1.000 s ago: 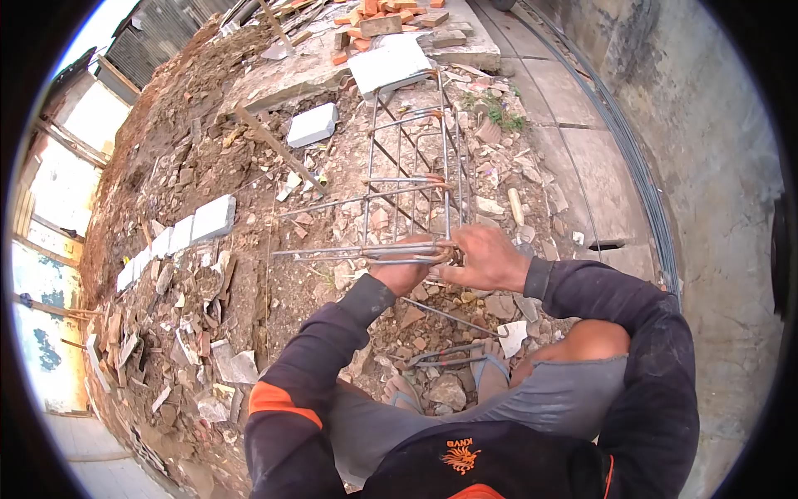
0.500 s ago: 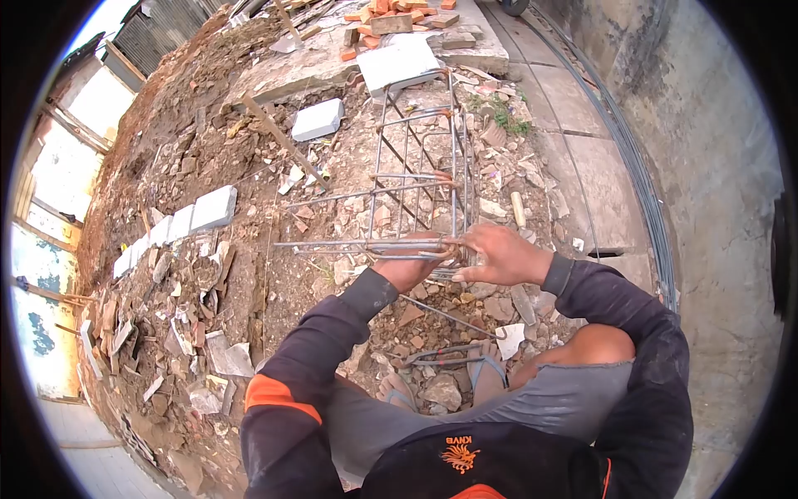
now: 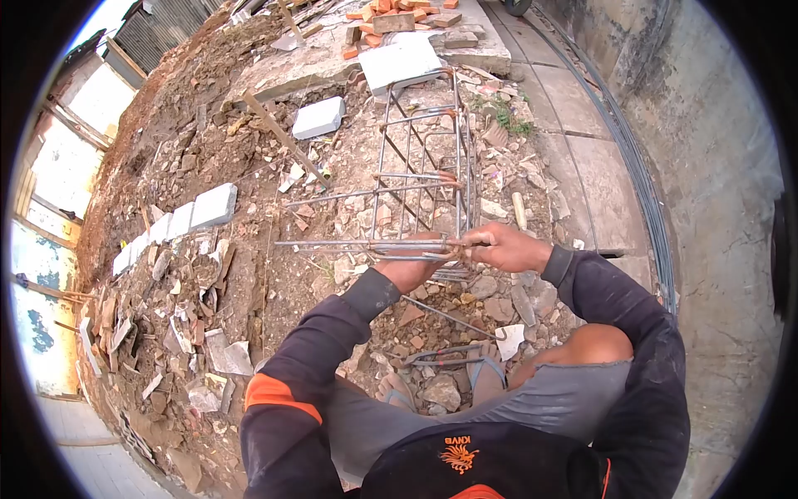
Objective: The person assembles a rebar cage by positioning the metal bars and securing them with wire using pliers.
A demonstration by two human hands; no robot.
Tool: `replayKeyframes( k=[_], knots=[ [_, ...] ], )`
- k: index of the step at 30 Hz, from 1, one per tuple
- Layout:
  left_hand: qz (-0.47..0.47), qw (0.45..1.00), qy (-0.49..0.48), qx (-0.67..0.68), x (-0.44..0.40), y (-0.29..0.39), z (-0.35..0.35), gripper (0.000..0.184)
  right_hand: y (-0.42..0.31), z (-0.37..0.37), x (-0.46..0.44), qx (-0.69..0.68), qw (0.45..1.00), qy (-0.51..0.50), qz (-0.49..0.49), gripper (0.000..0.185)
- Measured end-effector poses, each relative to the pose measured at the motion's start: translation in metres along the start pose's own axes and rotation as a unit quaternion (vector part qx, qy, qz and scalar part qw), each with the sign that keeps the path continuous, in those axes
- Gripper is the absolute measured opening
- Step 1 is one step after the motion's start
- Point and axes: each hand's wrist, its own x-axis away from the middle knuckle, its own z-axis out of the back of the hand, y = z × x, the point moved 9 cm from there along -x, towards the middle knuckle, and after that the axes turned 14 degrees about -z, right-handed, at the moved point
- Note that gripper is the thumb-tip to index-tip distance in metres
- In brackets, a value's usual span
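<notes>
A cage of steel rods (image 3: 418,176) with square ties stretches away from me over the rubble. My left hand (image 3: 409,273) is closed round the rods at its near end, with the fingers partly hidden behind them. At the near right corner, my right hand (image 3: 504,248) is closed in a pinch at the rods; what lies between its fingertips is too small to name. Loose bent rods (image 3: 449,356) lie by my feet.
White blocks (image 3: 319,118) lie on the broken ground at the left and beyond the cage. Orange bricks (image 3: 384,10) are piled at the far end. Long rods (image 3: 636,179) run beside the wall (image 3: 706,166) at the right. A wooden stake (image 3: 283,137) leans left of the cage.
My right hand has drawn slightly right of the rods, and its fingers have come together in a pinch. My left hand stays at the cage's near end. The view has shifted a little.
</notes>
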Motion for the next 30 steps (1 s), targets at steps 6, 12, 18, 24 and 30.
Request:
replayKeyframes(
  k=[6, 12, 18, 24, 30],
  knots=[
    [-0.04, 0.998, 0.005, -0.044, -0.002, 0.005, 0.002, 0.017, -0.011, 0.004, 0.008, 0.054, 0.992, 0.025, 0.109, 0.036],
    [-0.028, 0.999, 0.011, -0.034, 0.001, 0.001, 0.001, 0.017, -0.029, -0.004, 0.018, 0.171, 0.968, 0.16, 0.093, 0.053],
    [0.027, 0.999, 0.004, -0.021, -0.002, 0.003, 0.005, 0.018, -0.044, 0.002, 0.031, 0.2, 0.961, 0.156, 0.111, 0.04],
    [0.03, 1.0, 0.005, 0.008, 0.001, 0.0, 0.005, 0.024, -0.046, 0.001, 0.039, 0.215, 0.944, 0.201, 0.152, 0.03],
    [0.033, 0.999, 0.025, 0.005, 0.004, 0.001, 0.009, 0.024, -0.046, -0.004, 0.041, 0.242, 0.935, 0.206, 0.157, 0.041]
  ],
)
